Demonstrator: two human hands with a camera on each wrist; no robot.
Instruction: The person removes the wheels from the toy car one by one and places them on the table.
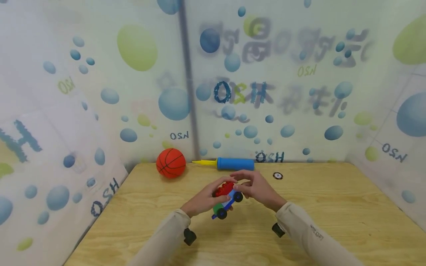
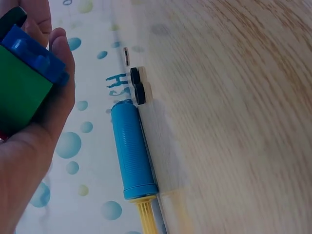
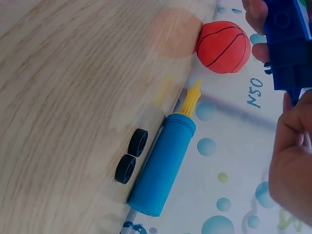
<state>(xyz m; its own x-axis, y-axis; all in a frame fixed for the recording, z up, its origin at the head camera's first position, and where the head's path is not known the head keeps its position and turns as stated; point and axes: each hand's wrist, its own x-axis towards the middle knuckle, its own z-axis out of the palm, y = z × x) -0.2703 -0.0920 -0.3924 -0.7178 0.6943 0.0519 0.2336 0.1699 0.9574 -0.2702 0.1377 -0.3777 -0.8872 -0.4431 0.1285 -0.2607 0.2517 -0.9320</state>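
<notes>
A block-built toy car (image 1: 230, 202) is held up over the table between both hands, tilted, with red, green, white and blue parts. Two black wheels (image 1: 222, 213) show on its near side. The left hand (image 1: 208, 195) grips it from the left, thumb along the near side. At its other end, the right hand (image 1: 257, 188) pinches the car with thumb and fingers, as the right wrist view also shows. The blue underside (image 3: 287, 44) with studs and pegs faces the right wrist camera. Two loose black wheels (image 3: 131, 156) stand on the table, hidden behind the hands in the head view.
A blue pump (image 1: 235, 164) with a yellow nozzle lies along the table's back edge. Left of it sits a red ball (image 1: 171, 163) with black lines. A round black-rimmed disc (image 1: 277, 176) lies right of the hands. Patterned curtain walls (image 1: 283, 111) enclose the wooden table (image 1: 149, 207).
</notes>
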